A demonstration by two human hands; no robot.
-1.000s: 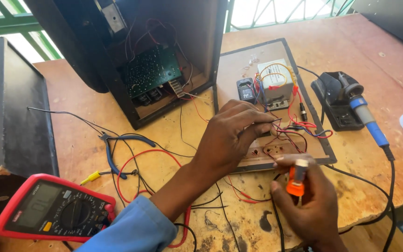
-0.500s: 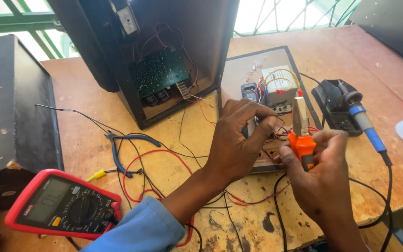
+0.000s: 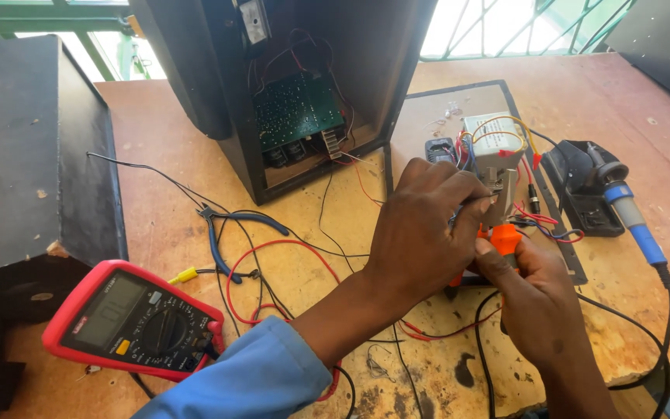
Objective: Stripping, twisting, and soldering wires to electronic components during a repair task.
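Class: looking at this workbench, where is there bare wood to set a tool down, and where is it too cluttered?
Bare wood lies between the black box and the open speaker cabinet, and at the far right beyond the soldering iron. Crowded: around both hands, the multimeter, pliers and red wires.

Your right hand (image 3: 540, 310) is gripping glossy orange plastic on the tool handle (image 3: 504, 239), its metal jaws looking dull. You're working over a rough, stained wooden table (image 3: 180, 225); the multimeter (image 3: 129, 322) is showing a matt red rubbery casing.
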